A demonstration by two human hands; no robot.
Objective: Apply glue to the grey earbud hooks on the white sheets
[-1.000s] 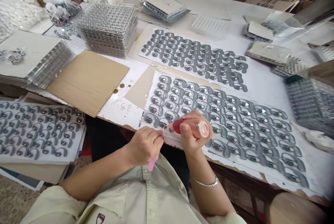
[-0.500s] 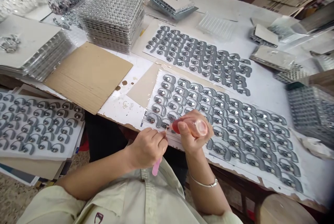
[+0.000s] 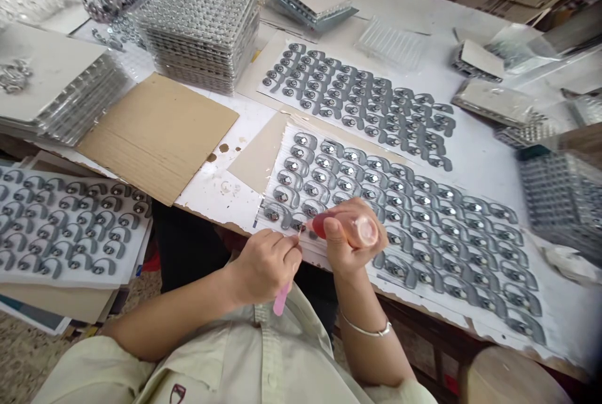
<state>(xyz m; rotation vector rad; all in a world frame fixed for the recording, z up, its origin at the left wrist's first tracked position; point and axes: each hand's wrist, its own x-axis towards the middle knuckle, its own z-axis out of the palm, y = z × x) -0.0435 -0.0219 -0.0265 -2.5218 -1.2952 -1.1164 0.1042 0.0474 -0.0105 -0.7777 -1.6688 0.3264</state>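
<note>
My right hand is closed round a small squeeze bottle with reddish liquid. Its tip points down-left at a small grey curved piece with a shiny round centre, on the near edge of a white ridged sheet. Closed beside it, my left hand grips a thin pink-handled tool; the slim end pokes out close to the bottle tip. Whether either tip touches the piece I cannot tell. Rows of similar grey pieces cover the sheet around my right hand.
A second sheet of grey pieces lies behind. Brown cardboard and a tall stack of clear trays are at left. Another laden sheet sits lower left. More trays stand at right; a round stool is lower right.
Almost nothing differs. Both hands stay at the same piece, with my right hand and the bottle shifted very slightly to the right.
</note>
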